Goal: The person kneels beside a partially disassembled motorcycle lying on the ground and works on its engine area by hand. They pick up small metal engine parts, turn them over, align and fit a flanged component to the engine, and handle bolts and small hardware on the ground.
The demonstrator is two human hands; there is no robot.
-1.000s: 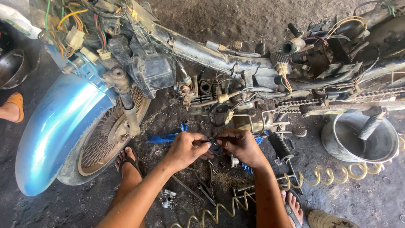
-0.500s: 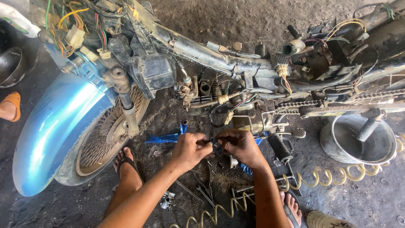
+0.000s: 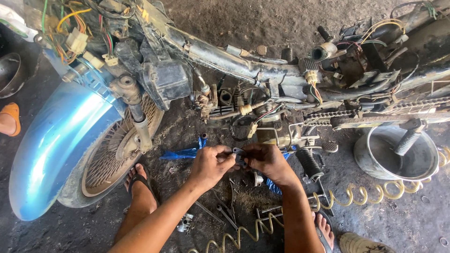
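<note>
both hands have barely shifted, left hand [image 3: 212, 165] and right hand [image 3: 268, 163] pinching a small dark metal part [image 3: 240, 156] between fingertips, which could slip into the scattered grey metal tools [image 3: 225, 211] below.

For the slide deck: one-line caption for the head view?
Both hands, left hand and right hand, grip a small dark metal part beside a stripped motorcycle with a blue front fender.

Both forearms are bare, no sleeves, no watch or rings on the left hand [image 3: 212, 165] or right hand [image 3: 268, 161]. Black flip-flops [image 3: 138, 180] on both feet, toes dusty.
</note>
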